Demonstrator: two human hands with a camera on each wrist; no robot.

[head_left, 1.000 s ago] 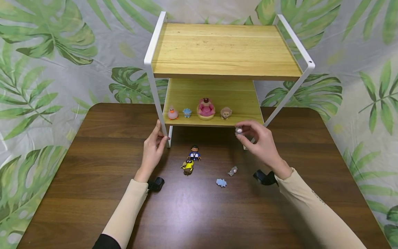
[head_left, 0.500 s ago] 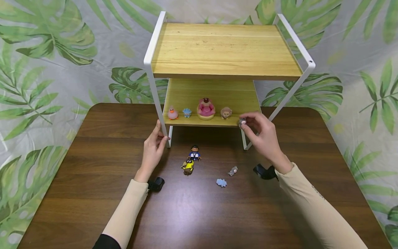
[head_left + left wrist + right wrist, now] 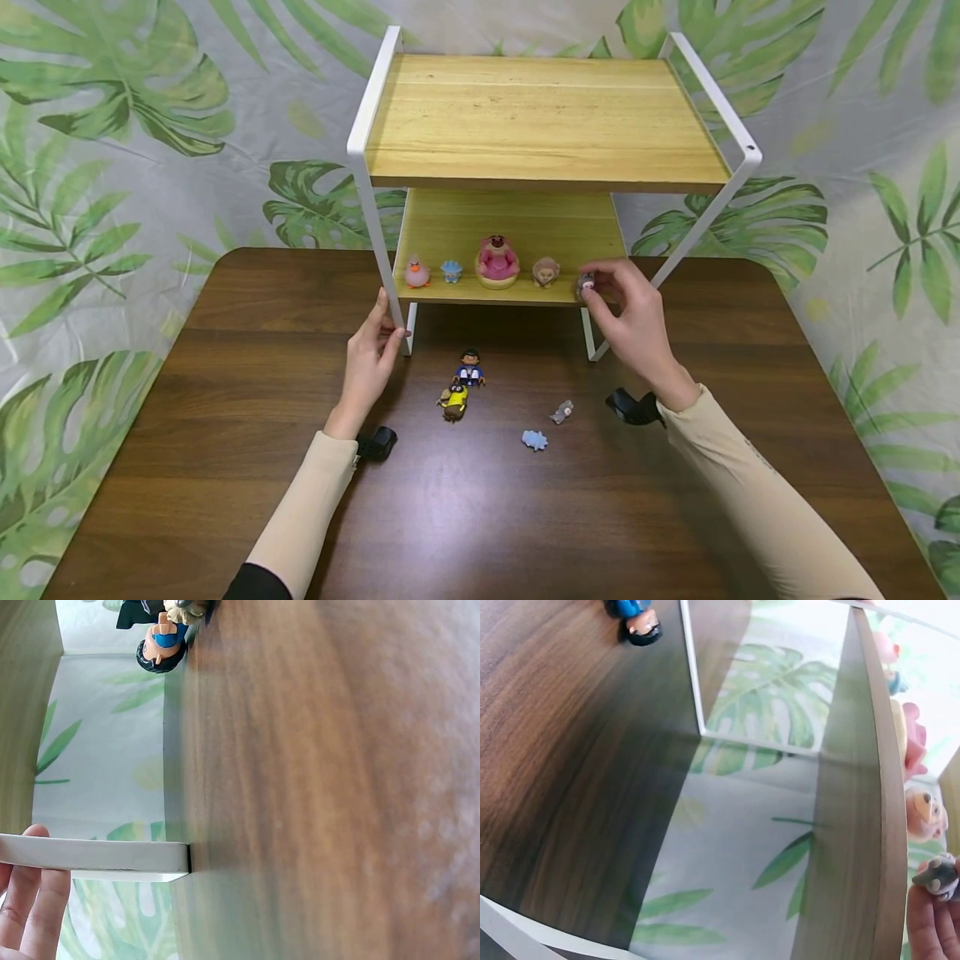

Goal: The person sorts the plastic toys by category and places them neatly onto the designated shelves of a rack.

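In the head view my right hand (image 3: 639, 327) pinches a small grey figurine (image 3: 586, 282) between thumb and fingers, right at the front right of the lower shelf (image 3: 517, 208). The right wrist view shows this grey figurine (image 3: 939, 876) at the fingertips, beside the round tan animal figure (image 3: 927, 813). My left hand (image 3: 369, 350) grips the front left white leg (image 3: 377, 218) of the shelf unit, its fingers round the leg in the left wrist view. Left of the held figurine stand a tan animal figure (image 3: 545, 272), a pink bear (image 3: 497, 262), a blue figure (image 3: 451, 272) and a pink duck (image 3: 417, 273).
On the brown table (image 3: 225, 400), below the shelf, lie a dark-haired toy person (image 3: 469, 368) and a yellow-and-brown figure (image 3: 453, 402). Farther right are a small grey figure (image 3: 561, 412) and a light blue piece (image 3: 534, 440). The wooden top shelf (image 3: 540, 117) overhangs the lower one.
My right hand has brought the grey figurine from in front of the lower shelf's edge up and slightly right, to the shelf's front right. The left hand has stayed on the leg.
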